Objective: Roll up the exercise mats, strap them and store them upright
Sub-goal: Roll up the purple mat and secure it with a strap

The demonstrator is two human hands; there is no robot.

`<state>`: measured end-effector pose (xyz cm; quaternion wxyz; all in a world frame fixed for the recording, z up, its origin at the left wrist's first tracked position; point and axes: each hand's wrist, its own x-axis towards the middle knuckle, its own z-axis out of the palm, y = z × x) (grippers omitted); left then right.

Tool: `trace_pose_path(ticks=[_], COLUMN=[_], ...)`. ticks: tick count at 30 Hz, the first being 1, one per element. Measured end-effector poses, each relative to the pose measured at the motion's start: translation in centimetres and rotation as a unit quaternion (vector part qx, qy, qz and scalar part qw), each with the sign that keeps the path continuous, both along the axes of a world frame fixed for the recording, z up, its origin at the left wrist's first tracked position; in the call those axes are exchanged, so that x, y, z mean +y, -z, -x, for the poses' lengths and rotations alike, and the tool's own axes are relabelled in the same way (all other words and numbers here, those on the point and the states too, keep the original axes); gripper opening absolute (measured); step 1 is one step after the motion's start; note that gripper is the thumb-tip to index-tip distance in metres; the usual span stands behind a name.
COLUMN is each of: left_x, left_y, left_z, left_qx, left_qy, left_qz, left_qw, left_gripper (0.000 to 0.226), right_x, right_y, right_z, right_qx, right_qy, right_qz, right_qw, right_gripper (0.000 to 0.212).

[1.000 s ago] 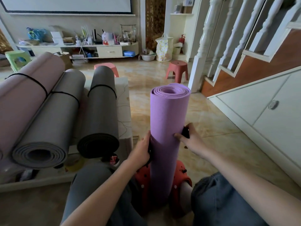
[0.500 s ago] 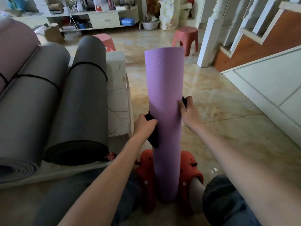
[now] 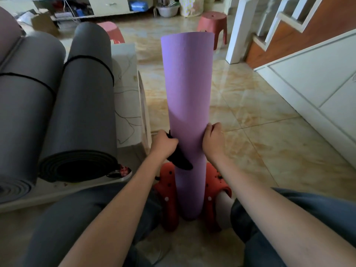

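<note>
A rolled purple mat (image 3: pixel 187 89) stands upright on the floor between my two red clogs (image 3: pixel 167 201). My left hand (image 3: pixel 163 144) grips a black strap (image 3: pixel 181 160) against the roll's left side; the strap's loose end hangs below my fist. My right hand (image 3: pixel 212 140) is curled round the roll's right side at the same height, and the strap is hidden there. Three strapped rolls lie on a low white table to the left: a dark grey mat (image 3: pixel 84 105), a lighter grey mat (image 3: pixel 25 105) and a pinkish mat (image 3: pixel 7 35).
The low white table (image 3: pixel 127 97) edges close to the purple roll on the left. Two red stools (image 3: pixel 212 22) stand farther off on the tiled floor. A white stair post (image 3: pixel 238 29) and a white cabinet wall (image 3: pixel 308 81) bound the right side.
The view tipped downward, so the roll's top end no longer shows its spiral. Both hands slid lower on the roll, and my left hand closed round the black strap.
</note>
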<state>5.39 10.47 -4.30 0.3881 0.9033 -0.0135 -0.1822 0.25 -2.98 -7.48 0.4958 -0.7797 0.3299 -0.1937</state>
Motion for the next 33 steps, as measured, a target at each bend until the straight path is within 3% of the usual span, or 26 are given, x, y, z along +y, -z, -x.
trace_pose_path(ticks=[2,4,7,9,11,13,14,16,18,21,25,28,30,33], left_x=[-0.8,-1.4,-1.6,-1.4,-1.2,-1.1,-1.2,-1.8,-2.9,-4.8,-6.3,-7.5,-8.2,-8.9], left_y=[-2.0,-3.6,-4.1,-3.7,-3.1,-2.7,-2.6,-2.5,-2.2,-1.9,-1.5,-3.0,-3.5,-3.6], left_z=[0.0,0.5,2.3,3.2,3.1,2.3,1.9,0.9,0.3,0.4,-0.5,-1.3,-1.7,-2.1], left_qx=[0.018,0.025,-0.047,-0.085,-0.059,-0.052,-0.088,-0.215,-0.387,-0.51,-0.521,-0.505,-0.489,-0.467], left_qy=[-0.044,-0.03,0.063,0.111,0.16,0.219,0.258,0.317,0.329,0.337,0.368,0.43,0.458,0.446], left_qz=[0.071,0.139,0.116,0.125,0.127,0.096,0.056,-0.045,-0.162,-0.216,-0.206,-0.264,-0.328,-0.389], left_qw=[0.996,0.99,0.99,0.982,0.977,0.97,0.96,0.922,0.846,0.762,0.742,0.7,0.666,0.656], left_gripper=[0.028,0.04,0.051,0.033,0.019,0.025,0.031,0.032,0.028,0.026,0.016,0.003,0.011,0.02], right_x=[1.1,2.3,3.5,3.0,2.1,1.3,1.1,0.7,0.3,0.1,0.6,2.0,3.0,4.0], right_y=[-0.2,0.2,0.8,0.7,0.4,0.3,0.2,0.1,0.0,-0.4,-0.6,-0.2,-0.6,-2.2], right_z=[0.5,1.2,2.4,2.6,2.8,3.1,3.4,4.0,4.3,4.6,5.4,5.7,5.5,4.9], right_qx=[-0.014,-0.025,-0.051,-0.075,-0.103,-0.119,-0.118,-0.116,-0.124,-0.123,-0.102,-0.094,-0.105,-0.123], right_qy=[0.027,0.046,0.063,0.086,0.101,0.103,0.108,0.135,0.169,0.202,0.206,0.201,0.194,0.189], right_qz=[0.01,0.007,-0.037,-0.087,-0.143,-0.171,-0.174,-0.183,-0.169,-0.105,-0.107,-0.111,-0.096,-0.07], right_qw=[0.999,0.999,0.996,0.99,0.979,0.973,0.972,0.967,0.963,0.966,0.967,0.969,0.971,0.972], right_gripper=[0.015,0.008,0.019,0.024,0.022,0.023,0.024,0.022,0.012,0.011,0.004,0.007,0.012,0.016])
